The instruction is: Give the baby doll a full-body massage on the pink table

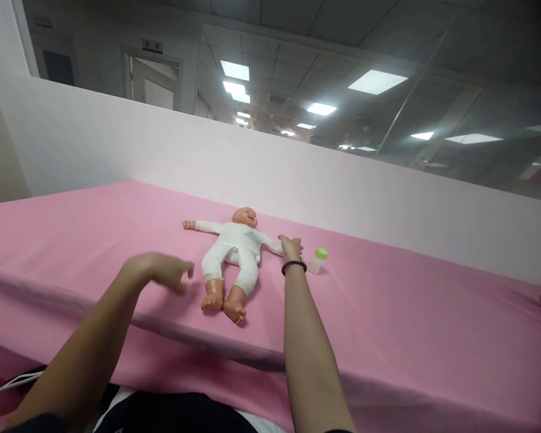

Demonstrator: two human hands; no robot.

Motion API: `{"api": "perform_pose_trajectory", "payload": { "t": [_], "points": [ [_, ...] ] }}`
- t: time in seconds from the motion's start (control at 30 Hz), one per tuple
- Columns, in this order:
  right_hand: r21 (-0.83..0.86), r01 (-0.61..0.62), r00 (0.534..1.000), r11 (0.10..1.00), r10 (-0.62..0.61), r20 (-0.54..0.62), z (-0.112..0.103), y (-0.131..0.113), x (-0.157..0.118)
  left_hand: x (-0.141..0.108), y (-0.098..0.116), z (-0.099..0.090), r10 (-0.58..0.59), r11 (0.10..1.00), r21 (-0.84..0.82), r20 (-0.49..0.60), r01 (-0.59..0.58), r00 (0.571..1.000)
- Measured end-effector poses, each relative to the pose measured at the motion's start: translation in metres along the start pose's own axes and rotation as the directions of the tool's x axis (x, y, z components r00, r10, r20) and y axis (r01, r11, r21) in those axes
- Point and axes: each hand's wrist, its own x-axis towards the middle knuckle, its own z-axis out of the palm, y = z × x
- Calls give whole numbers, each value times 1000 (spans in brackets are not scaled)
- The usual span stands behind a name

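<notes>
1. Head view: saw the left hand (166, 273) farthest left, blurred, raised over the pink cloth (94, 222), near the legs of the doll (238, 237) but apart from them. Found its fingers loosely bent and parted, with nothing visible between them.
2. Found the doll just right of those fingers, lying face up on the cloth, arms spread wide. Traced its long axis from feet, toward the wearer, to head, near the white wall (270, 168), slanting slightly rightward at the far end.
3. Saw the right hand (291, 246) at the end of the doll's outstretched arm, so judged nearer than the left. Could not tell its fingers' state: closed round the doll's hidden hand or merely laid over it.
4. Noted the green-capped bottle (318, 261) just right of the right hand, apart from it.
</notes>
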Motion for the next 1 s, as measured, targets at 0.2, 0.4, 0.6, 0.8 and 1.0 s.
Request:
{"api": "perform_pose_trajectory", "payload": {
  "t": [0.2,0.4,0.6,0.8,1.0],
  "points": [
    [-5,18,957,1000,-16,289,-40,-52,-61,136,-18,-51,-197,978,-165,-532,127,824],
    [-104,133,851,986,-60,521,-46,-49,-185,192,-65,-14,-319,931,-352,-644,100,695],
    [-187,71,876,980,28,481,-24,-34,-211,199,-89,-7,-357,831,-547,-663,-101,658],
    [-40,21,967,999,-10,256,-43,-22,-205,198,-74,-10,-365,664,-645,-722,-378,588],
    [189,63,998,980,-63,-2,-60,-25,-185,217,-43,-8,-338,529,-652,-749,-543,570]
  ]
}}
